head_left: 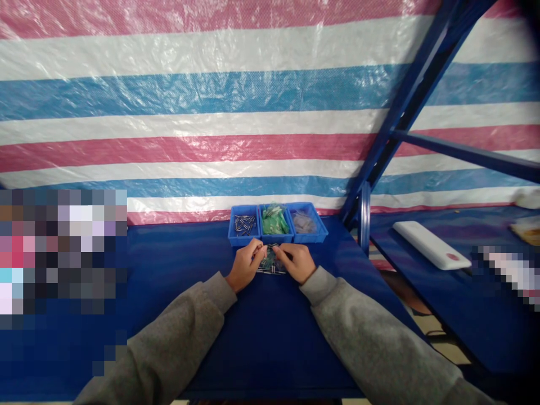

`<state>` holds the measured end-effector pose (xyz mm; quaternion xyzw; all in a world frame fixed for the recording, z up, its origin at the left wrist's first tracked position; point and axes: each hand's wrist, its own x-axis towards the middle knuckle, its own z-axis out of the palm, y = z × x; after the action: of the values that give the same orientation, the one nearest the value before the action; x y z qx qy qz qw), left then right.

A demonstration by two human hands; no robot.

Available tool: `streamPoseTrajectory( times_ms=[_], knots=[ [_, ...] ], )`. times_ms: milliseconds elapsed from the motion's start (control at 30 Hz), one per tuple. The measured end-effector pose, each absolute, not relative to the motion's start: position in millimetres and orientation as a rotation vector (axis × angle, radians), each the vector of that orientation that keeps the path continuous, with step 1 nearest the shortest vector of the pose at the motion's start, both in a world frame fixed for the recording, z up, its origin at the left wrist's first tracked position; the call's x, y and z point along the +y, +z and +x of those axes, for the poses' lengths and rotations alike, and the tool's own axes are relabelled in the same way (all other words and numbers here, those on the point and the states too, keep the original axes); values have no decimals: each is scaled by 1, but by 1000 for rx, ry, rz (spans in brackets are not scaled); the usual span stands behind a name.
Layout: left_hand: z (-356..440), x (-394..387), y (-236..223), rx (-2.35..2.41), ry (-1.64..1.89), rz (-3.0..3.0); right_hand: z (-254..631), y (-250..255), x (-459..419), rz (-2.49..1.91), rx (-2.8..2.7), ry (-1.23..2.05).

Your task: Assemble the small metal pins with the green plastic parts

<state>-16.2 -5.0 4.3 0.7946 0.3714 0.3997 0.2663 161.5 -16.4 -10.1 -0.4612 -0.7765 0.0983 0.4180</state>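
Note:
My left hand [246, 265] and my right hand [298, 262] are close together over the table, fingers pinched. Between them is what looks like a small clear plastic bag [272, 263] with greenish and shiny metal pieces in or under it. Both hands grip its far edge, one at each side. Thin silvery pieces lie along the near side of the bag; I cannot tell whether they are inside it. Just beyond the hands stand three joined blue bins: the left bin [232, 233] has slim metal pieces like screws, the middle bin [276, 238] green plastic, the right bin [323, 229] clear bags.
The blue table [270, 349] runs up to a striped plastic sheet [211, 124]. A blue metal frame [390, 126] slants up at the right. Beyond a gap, a second blue table [426, 287] bears a white oblong device [430, 243]. Blurred-out patches cover the far left and right.

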Motion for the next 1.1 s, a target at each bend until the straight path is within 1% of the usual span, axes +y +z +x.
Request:
streamPoseTrajectory(
  times_ms=[233,467,600,867,1100],
  knots=[
    [-15,-4,4,1061,1131,2266,161,-12,-16,-1164,-1960,233],
    [-16,-4,6,1004,1168,2298,163,-7,-17,-1178,-1843,204],
    [-17,-2,3,1056,1162,2205,161,-5,-19,-1116,-1819,263],
    [-18,-1,-5,1015,1157,2077,157,-7,-21,-977,-1988,404],
    [-17,-1,2,1038,1241,2123,160,-8,-19,-1096,-1899,329]
  ],
)
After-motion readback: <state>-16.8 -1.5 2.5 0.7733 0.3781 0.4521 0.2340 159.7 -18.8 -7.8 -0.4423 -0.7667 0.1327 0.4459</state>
